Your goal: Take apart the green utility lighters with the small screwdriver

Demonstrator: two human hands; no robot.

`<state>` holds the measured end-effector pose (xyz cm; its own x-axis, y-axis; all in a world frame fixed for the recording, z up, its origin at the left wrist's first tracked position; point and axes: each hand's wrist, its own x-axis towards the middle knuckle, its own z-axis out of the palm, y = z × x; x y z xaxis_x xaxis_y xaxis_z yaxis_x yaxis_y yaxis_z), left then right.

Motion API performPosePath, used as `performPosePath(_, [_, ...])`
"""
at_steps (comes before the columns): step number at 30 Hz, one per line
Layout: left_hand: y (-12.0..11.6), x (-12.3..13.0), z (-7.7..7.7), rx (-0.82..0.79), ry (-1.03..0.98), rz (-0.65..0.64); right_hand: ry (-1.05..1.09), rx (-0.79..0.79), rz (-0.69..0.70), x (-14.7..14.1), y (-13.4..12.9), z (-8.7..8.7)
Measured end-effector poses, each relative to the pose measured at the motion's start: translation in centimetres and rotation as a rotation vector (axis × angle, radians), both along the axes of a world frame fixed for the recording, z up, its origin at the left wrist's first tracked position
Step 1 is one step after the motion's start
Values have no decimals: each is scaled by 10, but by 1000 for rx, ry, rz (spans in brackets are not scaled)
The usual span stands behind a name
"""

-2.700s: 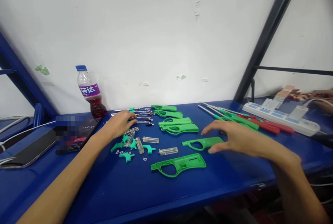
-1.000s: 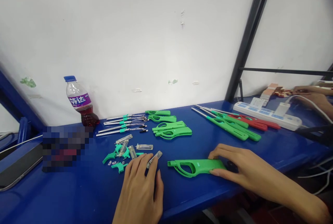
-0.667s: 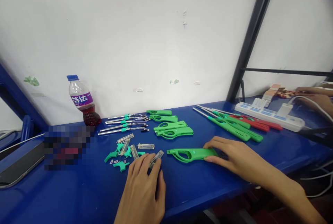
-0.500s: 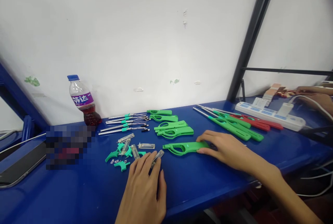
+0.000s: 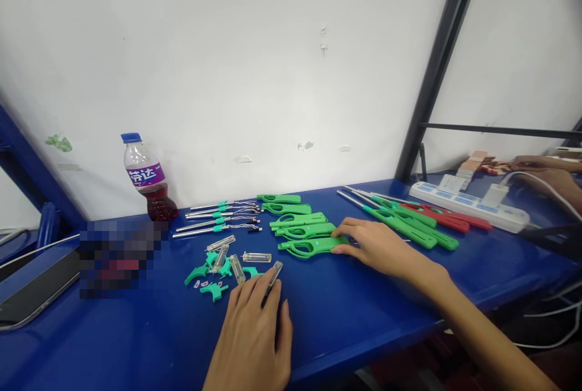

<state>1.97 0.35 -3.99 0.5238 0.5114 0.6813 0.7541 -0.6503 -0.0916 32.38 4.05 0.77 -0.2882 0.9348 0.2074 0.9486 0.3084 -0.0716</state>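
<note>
My right hand (image 5: 382, 248) pinches the rear end of a green lighter handle shell (image 5: 313, 248), which lies on the blue table just in front of several similar green shells (image 5: 302, 220). Its front has a looped trigger opening. My left hand (image 5: 252, 330) rests low on the table, fingers bent, with a small clear fuel tank (image 5: 273, 284) sticking out between two fingers. Just beyond those fingertips lie more clear tanks (image 5: 257, 257) and teal triggers (image 5: 213, 290). Metal lighter tubes with wires (image 5: 200, 229) are lined up farther back.
Assembled green lighters (image 5: 400, 224) and red lighters (image 5: 448, 219) lie at the right, beside a white power strip (image 5: 468, 204). A bottle of dark drink (image 5: 152, 182) stands against the wall. Another person's hand (image 5: 548, 176) shows at far right. A dark speaker-like box (image 5: 36, 288) sits left.
My right hand has slid the green shell away from me and slightly left, up against the other shells. The clear tank at my left hand has tilted a little; that hand has barely moved.
</note>
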Motion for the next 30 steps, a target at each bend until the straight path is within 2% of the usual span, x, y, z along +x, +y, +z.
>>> performPosePath(4, [1, -3, -3, -2, 20, -1, -20, 2, 16, 1, 7, 1])
performPosePath(12, [0, 1, 0, 21, -5, -5, -63, -5, 49, 6, 24, 2])
performPosePath(24, [2, -4, -11, -63, -10, 33, -109, -17, 106, 14, 55, 4])
performPosePath(30, [4, -8, -19, -150, -27, 91, -86, 27, 81, 20, 58, 2])
